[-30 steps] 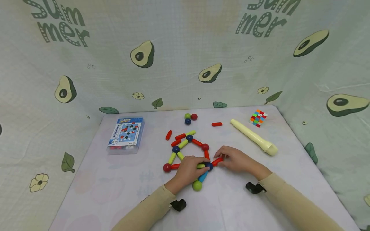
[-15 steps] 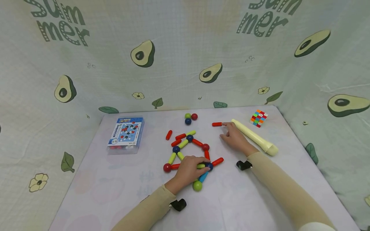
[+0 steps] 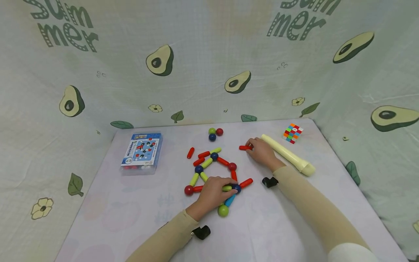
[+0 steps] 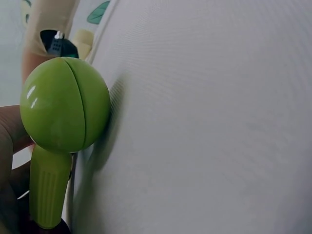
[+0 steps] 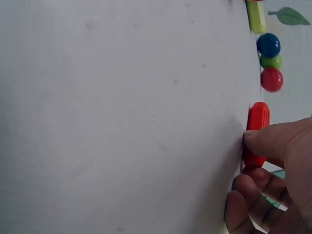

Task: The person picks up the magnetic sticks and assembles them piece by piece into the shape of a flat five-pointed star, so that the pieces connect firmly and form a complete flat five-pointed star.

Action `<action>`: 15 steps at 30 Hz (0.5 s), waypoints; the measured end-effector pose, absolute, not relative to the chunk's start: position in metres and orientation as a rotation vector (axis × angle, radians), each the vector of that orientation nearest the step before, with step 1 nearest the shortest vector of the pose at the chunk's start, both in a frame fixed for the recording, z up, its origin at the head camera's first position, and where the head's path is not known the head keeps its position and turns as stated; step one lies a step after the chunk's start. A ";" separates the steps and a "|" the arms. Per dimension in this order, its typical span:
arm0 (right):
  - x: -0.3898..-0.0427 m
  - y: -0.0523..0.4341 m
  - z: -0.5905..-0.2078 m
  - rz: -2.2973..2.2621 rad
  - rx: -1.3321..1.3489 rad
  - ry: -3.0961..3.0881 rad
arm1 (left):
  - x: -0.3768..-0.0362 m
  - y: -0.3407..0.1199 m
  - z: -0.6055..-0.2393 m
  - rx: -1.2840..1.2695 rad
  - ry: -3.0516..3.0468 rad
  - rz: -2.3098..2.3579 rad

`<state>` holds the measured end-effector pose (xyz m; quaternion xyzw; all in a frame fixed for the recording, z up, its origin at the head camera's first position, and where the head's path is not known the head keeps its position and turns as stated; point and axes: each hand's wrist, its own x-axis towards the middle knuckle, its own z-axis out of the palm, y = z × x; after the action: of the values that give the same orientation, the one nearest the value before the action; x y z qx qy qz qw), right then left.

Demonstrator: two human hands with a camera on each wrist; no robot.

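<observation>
1. Behind the pale table point(image 3: 131, 218) is a cloth point(image 3: 196, 91) printed with avocados.
2. Right hand point(image 3: 262, 151) pinches one red rod point(image 3: 243, 147) between thumb and fingers, near the cream tube point(image 3: 286, 153).
3. Left hand point(image 3: 212, 194) grips the dark blue ball point(image 3: 237, 188) at the right corner of the ball-and-rod frame point(image 3: 204, 177), which lies at mid-table.
4. Green ball point(image 3: 223, 210) makes the frame's nearest corner.

Near the left hand point(image 4: 6, 156), a green ball point(image 4: 65, 105) is joined with a green rod point(image 4: 49, 187). Beyond this hand is a sleeve point(image 4: 51, 17); beside it, the pale tabletop point(image 4: 204, 122).
</observation>
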<state>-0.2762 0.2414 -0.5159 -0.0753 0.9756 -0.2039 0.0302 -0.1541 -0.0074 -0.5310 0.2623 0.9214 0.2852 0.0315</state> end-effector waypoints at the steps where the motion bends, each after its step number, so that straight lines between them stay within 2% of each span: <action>1: -0.272 0.241 -0.515 -0.629 -0.228 3.001 | -0.154 -0.007 -0.531 0.811 2.837 0.877; 15: -0.212 0.243 -0.499 -0.776 -0.371 2.759 | -0.153 -0.008 -0.526 0.821 2.850 0.849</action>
<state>-0.2117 0.2426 -0.4991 -0.1274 0.9471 -0.2665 0.1253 -0.1526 -0.0083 -0.5259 0.2661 0.9234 0.2751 0.0283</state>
